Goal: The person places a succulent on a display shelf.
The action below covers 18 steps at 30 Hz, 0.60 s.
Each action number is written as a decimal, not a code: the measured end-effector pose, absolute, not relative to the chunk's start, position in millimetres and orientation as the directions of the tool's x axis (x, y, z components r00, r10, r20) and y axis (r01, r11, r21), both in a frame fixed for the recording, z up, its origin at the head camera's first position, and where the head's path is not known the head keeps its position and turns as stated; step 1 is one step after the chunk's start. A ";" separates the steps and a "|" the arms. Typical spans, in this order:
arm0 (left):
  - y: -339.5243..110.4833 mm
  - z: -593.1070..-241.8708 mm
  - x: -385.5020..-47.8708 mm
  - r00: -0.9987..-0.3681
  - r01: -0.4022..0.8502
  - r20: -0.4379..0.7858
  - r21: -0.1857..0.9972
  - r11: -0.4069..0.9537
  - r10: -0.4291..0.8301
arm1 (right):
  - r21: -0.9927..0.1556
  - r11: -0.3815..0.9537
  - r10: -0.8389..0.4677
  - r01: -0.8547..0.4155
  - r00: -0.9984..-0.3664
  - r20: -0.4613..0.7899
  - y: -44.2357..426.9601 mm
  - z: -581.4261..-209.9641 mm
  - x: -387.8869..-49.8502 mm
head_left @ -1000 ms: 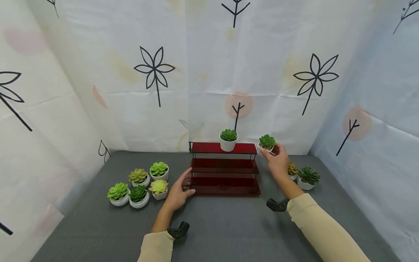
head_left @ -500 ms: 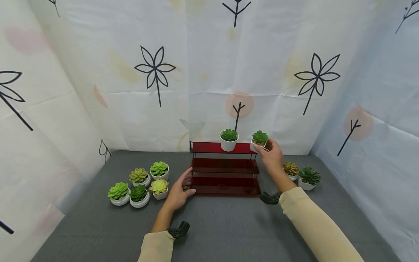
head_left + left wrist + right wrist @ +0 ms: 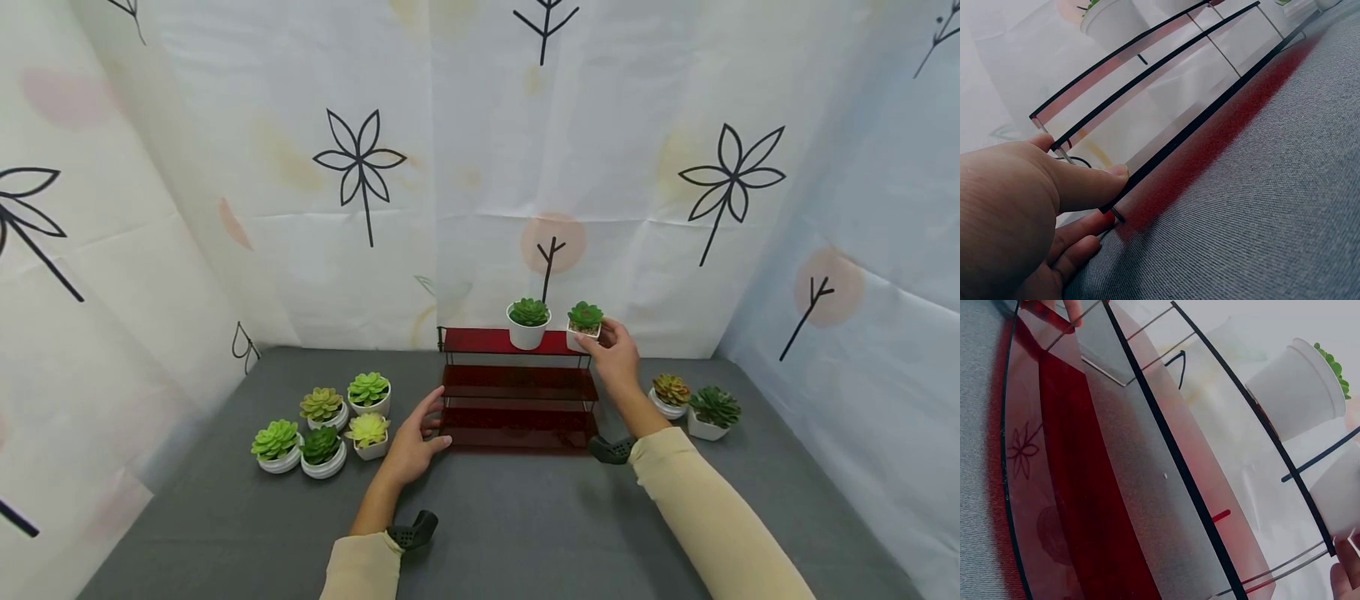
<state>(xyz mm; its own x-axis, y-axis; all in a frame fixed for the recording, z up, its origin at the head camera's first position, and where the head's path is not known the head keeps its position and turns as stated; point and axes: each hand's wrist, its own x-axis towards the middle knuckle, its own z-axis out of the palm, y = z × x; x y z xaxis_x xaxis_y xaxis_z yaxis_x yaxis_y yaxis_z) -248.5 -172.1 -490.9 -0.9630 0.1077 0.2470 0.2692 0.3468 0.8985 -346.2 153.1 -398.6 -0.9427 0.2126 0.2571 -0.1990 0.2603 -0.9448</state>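
My right hand [image 3: 617, 357] pinches a small potted succulent [image 3: 584, 319] by its white square pot, at the right end of the top tier of a red, see-through three-tier display shelf [image 3: 517, 383]. Left of it on that tier stands another succulent [image 3: 528, 323] in a round white pot. At the shelf's left end is my left hand [image 3: 412, 442]; in the left wrist view its thumb [image 3: 1094, 184] lies on the bottom tier's corner, with fingers beneath and behind. The right wrist view catches only fingertips [image 3: 1345, 569] beside the held pot, at the picture's edge.
Several potted succulents [image 3: 322, 446] are grouped on the grey tabletop left of the shelf. Two more, one orange-brown [image 3: 670, 392] and one dark green [image 3: 712, 412], stand right of my right forearm. A patterned white cloth [image 3: 480, 167] hangs behind the table.
My right hand has carried the square-potted succulent leftward and down, from beside the shelf onto the top tier's right end. The left hand has kept its place at the shelf.
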 end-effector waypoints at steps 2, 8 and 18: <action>-172.5 -490.8 -249.0 -0.964 0.265 0.243 0.899 0.348 0.107 | -0.949 0.243 0.196 -0.200 -0.948 0.250 153.7 -398.8 -347.3; -171.8 -489.4 -247.8 -0.966 0.258 0.235 0.901 0.349 0.107 | -0.960 0.195 0.124 -0.199 -0.966 0.226 157.2 -399.0 -349.5; -171.6 -489.1 -246.6 -0.962 0.271 0.246 0.898 0.348 0.115 | -0.963 0.183 0.049 -0.196 -0.977 0.208 161.8 -399.4 -353.0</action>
